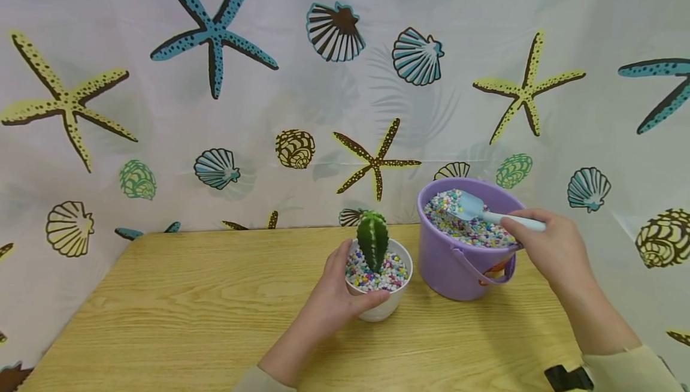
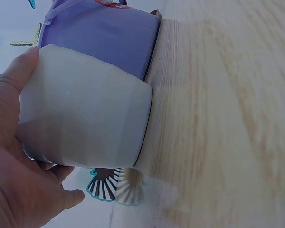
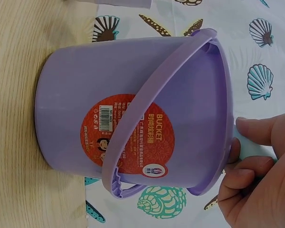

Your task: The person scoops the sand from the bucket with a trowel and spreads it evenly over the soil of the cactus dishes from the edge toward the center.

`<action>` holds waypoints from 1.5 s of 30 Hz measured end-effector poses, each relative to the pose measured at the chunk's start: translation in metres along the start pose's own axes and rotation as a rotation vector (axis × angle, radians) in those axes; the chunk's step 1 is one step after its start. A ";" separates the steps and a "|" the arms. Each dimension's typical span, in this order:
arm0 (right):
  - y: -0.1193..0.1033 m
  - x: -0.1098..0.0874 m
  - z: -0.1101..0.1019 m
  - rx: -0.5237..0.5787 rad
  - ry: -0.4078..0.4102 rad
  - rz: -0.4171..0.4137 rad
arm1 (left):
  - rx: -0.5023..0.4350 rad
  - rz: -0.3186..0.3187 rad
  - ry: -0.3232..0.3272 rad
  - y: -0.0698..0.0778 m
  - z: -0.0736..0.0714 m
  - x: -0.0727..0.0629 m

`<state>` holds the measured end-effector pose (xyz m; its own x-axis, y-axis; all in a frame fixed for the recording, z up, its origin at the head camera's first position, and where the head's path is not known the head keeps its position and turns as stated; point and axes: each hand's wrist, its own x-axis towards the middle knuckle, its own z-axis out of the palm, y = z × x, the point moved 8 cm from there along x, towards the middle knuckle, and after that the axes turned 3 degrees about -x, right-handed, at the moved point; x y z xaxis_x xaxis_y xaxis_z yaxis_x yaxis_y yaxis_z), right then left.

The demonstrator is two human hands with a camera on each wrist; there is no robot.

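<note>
A small green cactus [image 1: 372,242] stands upright in a white flower pot [image 1: 384,308], ringed by multicoloured pebbles [image 1: 362,278]. My left hand [image 1: 333,299] grips the pot from its left side, thumb across the near wall; the left wrist view shows the pot's plain wall [image 2: 85,104] and its base at the tabletop. In my right hand [image 1: 557,254] is the handle of a light blue toy shovel [image 1: 493,217]. Its blade lies on similar pebbles [image 1: 469,233] inside a purple bucket [image 1: 447,266], part of the blade hidden among them.
Close to the pot's right stands the bucket, its handle [image 3: 152,95] hanging down over a red label [image 3: 97,123]. The wooden table [image 1: 188,308] extends to the left. Behind it hangs a white curtain [image 1: 259,92] printed with starfish and shells. A black object [image 1: 567,378] shows near the right sleeve.
</note>
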<state>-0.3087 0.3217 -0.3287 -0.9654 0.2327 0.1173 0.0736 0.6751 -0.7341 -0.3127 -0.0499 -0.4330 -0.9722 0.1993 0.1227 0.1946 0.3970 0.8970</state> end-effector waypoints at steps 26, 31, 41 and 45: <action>0.002 -0.007 -0.007 0.112 0.000 0.009 | 0.008 -0.003 0.014 0.003 0.001 0.003; 0.001 -0.009 -0.008 0.127 -0.012 0.012 | 0.011 -0.005 0.017 0.002 0.001 0.003; -0.007 -0.015 -0.009 0.126 -0.024 -0.021 | 0.005 -0.007 0.018 0.000 0.002 0.006; -0.008 -0.018 -0.008 0.131 -0.030 -0.025 | 0.001 -0.012 0.017 -0.001 0.002 0.006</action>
<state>-0.2899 0.3181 -0.3196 -0.9738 0.1942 0.1183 0.0175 0.5826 -0.8125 -0.3189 -0.0472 -0.4335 -0.9766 0.1791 0.1195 0.1833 0.4005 0.8978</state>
